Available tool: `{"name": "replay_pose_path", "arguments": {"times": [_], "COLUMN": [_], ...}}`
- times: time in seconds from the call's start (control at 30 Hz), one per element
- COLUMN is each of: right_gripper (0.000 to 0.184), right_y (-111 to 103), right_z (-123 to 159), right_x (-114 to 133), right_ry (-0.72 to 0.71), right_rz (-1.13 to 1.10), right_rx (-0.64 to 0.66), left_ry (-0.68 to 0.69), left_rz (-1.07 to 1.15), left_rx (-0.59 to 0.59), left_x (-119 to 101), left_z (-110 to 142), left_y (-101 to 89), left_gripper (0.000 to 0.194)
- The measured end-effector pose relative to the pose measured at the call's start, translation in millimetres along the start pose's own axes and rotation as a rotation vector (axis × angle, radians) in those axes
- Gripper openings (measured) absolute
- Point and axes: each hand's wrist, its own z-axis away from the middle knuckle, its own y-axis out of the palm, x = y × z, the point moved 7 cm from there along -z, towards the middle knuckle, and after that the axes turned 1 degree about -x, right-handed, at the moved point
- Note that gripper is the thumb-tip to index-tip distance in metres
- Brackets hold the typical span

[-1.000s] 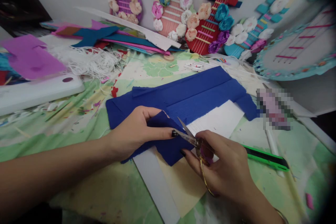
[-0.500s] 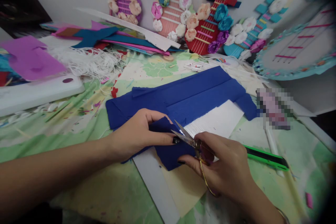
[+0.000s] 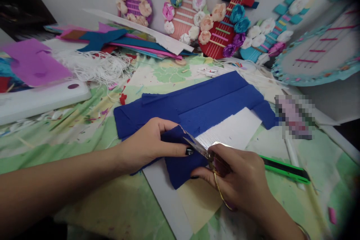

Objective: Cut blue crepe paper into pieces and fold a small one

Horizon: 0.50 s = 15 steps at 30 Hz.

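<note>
the left hand [image 3: 152,138] has its fingers clamped on a blue piece of paper [image 3: 180,172], held over the near middle of the table [image 3: 112,202]. the right hand [image 3: 244,174] has its fingers closed around the handles of the scissors [image 3: 203,150], whose blades are at the paper's right edge. a wider blue sheet [image 3: 205,95] lies just beyond. right of the right hand is a green cutter [image 3: 284,168]; white string [image 3: 98,65] lies tangled far left, and flower-trimmed guitar shapes [image 3: 221,30] line the far side.
</note>
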Motion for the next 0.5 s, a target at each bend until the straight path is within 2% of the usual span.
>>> {"name": "replay_pose_path", "arguments": {"times": [0.5], "right_gripper": [0.049], "right_y": [-1.0], "right_z": [-0.1], "right_x": [1.6], "right_ry": [-0.019], "right_rz": [0.026], "right_rx": [-0.036], "left_ry": [-0.046], "left_rz": [0.101], "left_rx": [0.031], "left_x": [4.9], "left_z": [0.1], "left_y": [1.8], "left_gripper": [0.007]}}
